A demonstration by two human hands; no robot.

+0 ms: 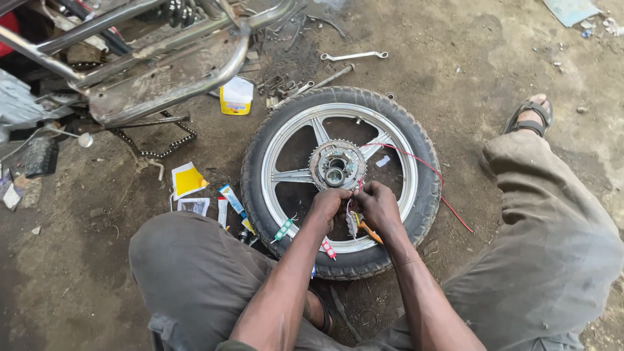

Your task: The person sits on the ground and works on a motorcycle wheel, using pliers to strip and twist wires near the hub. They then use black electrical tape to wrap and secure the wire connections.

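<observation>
The left hand point(328, 203) and right hand point(377, 205) meet over a motorcycle wheel point(340, 182) lying flat on the dirt floor, both with fingers pinched closed on a small bundle of wires point(351, 207) just below the hub sprocket point(337, 165). A thin red wire point(422, 162) loops from the hub toward three o'clock and trails off the tyre. At twelve o'clock lies a silver spanner point(354, 56); at eleven, a white and yellow bottle point(236, 96) beside a metal motorcycle frame point(162, 58). At nine o'clock sit a yellow packet point(188, 180) and small tubes point(232, 200).
</observation>
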